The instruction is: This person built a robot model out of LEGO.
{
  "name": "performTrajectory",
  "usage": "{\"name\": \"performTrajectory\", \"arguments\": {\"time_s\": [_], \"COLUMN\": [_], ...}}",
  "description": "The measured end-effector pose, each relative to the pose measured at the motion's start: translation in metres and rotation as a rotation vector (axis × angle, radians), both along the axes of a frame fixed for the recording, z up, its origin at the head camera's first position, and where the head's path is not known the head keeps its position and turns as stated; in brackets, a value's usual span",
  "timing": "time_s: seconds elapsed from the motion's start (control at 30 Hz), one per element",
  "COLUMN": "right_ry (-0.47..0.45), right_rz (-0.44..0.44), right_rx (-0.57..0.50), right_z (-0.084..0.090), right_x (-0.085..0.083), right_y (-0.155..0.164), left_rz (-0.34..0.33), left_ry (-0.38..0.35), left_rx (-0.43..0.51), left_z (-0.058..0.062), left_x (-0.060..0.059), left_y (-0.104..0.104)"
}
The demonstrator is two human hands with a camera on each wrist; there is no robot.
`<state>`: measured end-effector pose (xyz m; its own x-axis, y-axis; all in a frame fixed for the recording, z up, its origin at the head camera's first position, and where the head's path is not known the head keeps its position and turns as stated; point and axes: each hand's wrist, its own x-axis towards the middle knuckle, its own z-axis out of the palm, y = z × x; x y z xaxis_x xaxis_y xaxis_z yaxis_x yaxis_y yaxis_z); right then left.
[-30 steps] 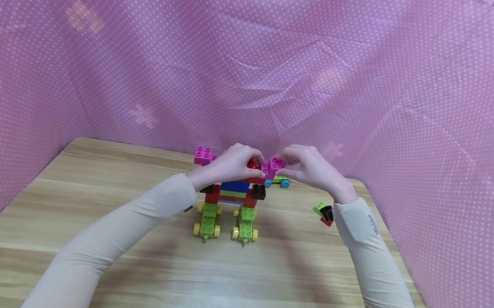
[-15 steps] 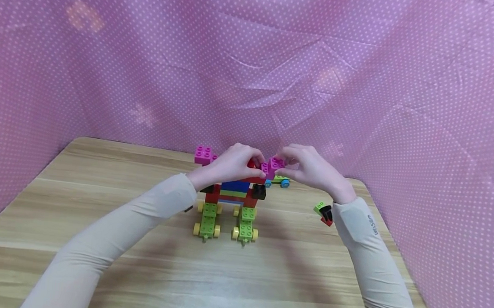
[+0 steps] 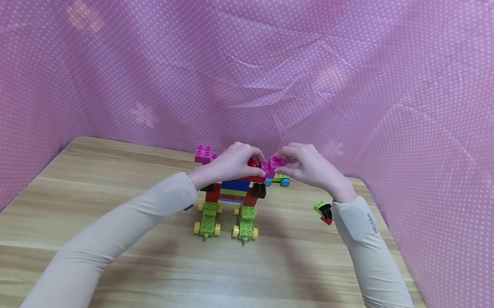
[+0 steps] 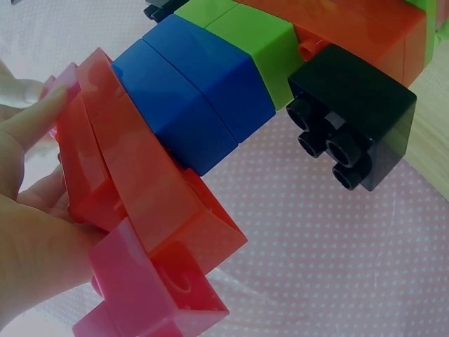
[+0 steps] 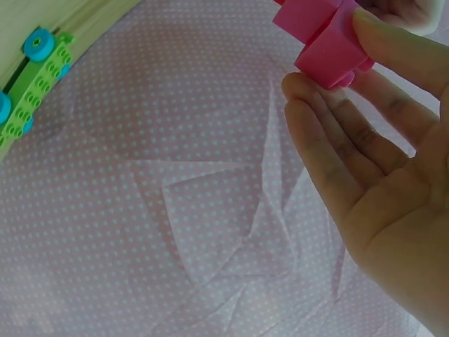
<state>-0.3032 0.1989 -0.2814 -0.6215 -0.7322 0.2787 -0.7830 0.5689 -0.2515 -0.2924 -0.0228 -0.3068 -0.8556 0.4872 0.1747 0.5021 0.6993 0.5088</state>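
Standing on the wooden table (image 3: 86, 217), the multicoloured plastic brick figure (image 3: 230, 200) rested on green wheeled feet in the head view; the left hand (image 3: 232, 165) curled over its red top, while the right hand (image 3: 306, 168) pinched a magenta plastic brick (image 3: 274, 165) at its upper right corner. From the left wrist, fingers (image 4: 31, 126) pressed against the red bricks (image 4: 133, 189). From the right wrist, fingertips (image 5: 393, 53) held the magenta brick (image 5: 326, 35) between thumb and fingers, palm otherwise loose.
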Motion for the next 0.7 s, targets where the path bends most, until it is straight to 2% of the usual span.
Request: {"name": "performTrajectory", "arguments": {"time_s": [0.4, 0.7], "right_ry": [-0.012, 0.019], "right_rz": [-0.010, -0.001], "right_rx": [-0.009, -0.031], "right_z": [-0.0006, -0.0049], "right_x": [0.0021, 0.0035], "right_y": [0.0004, 0.0028], "left_rz": [-0.003, -0.036], "left_ry": [-0.001, 0.019], "left_rx": [-0.017, -0.063], "left_z": [-0.0005, 0.0059], "left_x": [-0.0012, -0.0013], "left_y": [-0.0001, -0.0052]}}
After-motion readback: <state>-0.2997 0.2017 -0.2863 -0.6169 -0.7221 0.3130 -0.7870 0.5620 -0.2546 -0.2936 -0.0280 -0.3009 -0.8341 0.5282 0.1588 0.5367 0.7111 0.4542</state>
